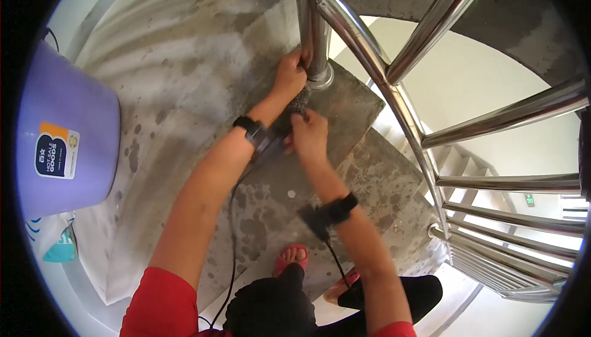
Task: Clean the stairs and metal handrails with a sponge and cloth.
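Note:
My left hand is closed at the foot of a thick shiny metal stair post, close to its round base collar. Just below it, my right hand is bent, its fingers curled. Between the two hands is a dark, textured scouring pad or cloth, partly hidden by the fingers; both hands appear to grip it. A black device is strapped to each wrist, with a dark cable from each. The right hand is a little blurred.
A purple plastic bucket stands at the left, with a white and teal packet beside it. Metal railings run down the right over an open stairwell. The stone steps carry wet spots. My feet wear pink sandals.

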`<state>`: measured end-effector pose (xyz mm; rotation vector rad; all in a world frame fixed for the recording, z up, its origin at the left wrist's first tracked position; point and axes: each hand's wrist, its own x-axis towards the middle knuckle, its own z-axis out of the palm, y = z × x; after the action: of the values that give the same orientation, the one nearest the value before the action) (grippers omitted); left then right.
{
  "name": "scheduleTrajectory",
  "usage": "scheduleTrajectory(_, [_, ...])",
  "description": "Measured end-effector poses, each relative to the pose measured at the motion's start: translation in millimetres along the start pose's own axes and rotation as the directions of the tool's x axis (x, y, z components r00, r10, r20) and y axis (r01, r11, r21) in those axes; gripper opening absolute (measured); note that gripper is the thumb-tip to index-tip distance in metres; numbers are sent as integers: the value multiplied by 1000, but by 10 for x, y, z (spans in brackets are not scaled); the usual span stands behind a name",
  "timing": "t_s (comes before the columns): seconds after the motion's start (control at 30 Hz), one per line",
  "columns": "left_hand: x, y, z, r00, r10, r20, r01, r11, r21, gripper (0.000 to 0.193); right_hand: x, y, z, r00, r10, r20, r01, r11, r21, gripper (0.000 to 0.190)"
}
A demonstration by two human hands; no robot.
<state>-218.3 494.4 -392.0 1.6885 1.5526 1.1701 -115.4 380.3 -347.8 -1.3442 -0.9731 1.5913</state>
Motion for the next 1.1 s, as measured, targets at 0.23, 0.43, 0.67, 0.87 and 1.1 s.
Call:
scheduleTrajectory(0.23, [-232,163,-412,974,4,224,26,992,-126,42,-80,-319,-442,897,-44,-440,150,966,211,23])
scheduleTrajectory(0.43, [-201,458,-168,964,-97,246,147,970,-192,45,897,-95,-492,852,-469,-232,328,824,-461,22])
scheduleTrajectory(0.67, [-355,452,-450,937,-148,318,205,966,-155,49,187,-154,-298,999,-15,36,27,932,-360,17])
scheduleTrajectory(0.87, [-647,443,-361,908,-268,323,356,899,-255,51,469,-510,-341,899,-276,-340,205,951,-230,20])
scheduleTrajectory(1.1, [-530,244,-462,939,-265,218,325,891,-318,48,325,183,2,805,-593,3,423,571,-704,30])
